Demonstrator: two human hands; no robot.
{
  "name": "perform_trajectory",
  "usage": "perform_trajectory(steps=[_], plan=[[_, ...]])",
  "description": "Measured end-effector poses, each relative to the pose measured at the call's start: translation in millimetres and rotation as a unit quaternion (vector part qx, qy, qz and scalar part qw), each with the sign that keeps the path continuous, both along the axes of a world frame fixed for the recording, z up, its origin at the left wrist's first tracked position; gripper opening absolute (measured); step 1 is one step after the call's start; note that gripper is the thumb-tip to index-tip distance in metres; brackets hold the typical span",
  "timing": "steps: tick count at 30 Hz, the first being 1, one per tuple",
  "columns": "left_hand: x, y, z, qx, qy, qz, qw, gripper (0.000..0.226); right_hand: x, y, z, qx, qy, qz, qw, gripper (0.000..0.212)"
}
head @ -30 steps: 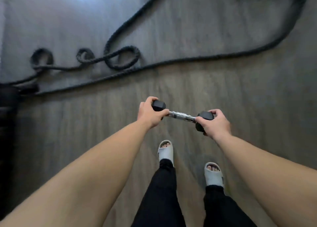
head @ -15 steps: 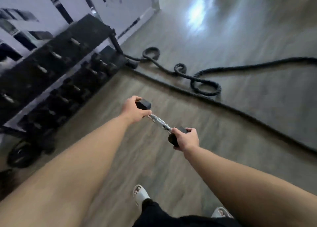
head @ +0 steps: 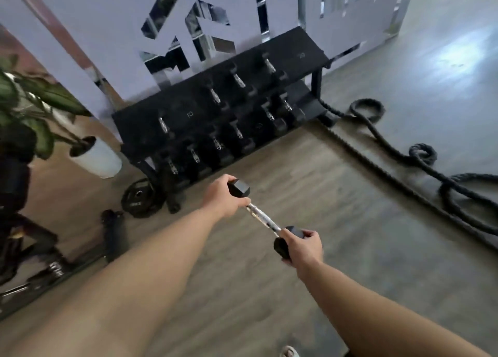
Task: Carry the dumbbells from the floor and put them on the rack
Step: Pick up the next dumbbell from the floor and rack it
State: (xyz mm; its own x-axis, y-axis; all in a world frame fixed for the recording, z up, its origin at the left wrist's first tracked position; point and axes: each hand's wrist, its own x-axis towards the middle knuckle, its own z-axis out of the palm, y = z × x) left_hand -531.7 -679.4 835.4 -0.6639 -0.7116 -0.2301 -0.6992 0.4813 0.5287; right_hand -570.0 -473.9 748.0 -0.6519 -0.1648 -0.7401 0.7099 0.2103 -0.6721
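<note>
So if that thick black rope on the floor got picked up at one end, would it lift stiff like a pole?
Probably not. The rope lies in loose loops and curves, so it would likely sag and trail. Its thickness and long run across the floor suggest it is heavy to drag.

The scene is seen from a single head-worn camera, aimed forward and down along both outstretched arms. The hands (head: 269, 222) are seen close, the floor (head: 336, 222) lies below, and the rack (head: 296, 49) stands farther ahead, tilted in the wide frame.
</note>
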Motion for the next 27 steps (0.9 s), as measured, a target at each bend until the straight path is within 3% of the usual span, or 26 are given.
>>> perform_trajectory(steps=[17,20,27], plan=[[-29.0,-388.6,31.0,-0.051,0.025,0.141,0.988,0.073,-87.7,-429.4,10.1,-0.050,-0.015,0.147,0.988,0.064],[-31.3,-453.5,33.6,-0.066,0.020,0.142,0.987,0.073,-87.3,-499.3,5.1,-0.049,-0.024,0.145,0.988,0.073],[-37.9,-632.7,5.3,-0.071,0.011,0.081,0.994,0.073,-71.2,-667.3,-20.1,-0.042,-0.047,0.101,0.993,0.062]])
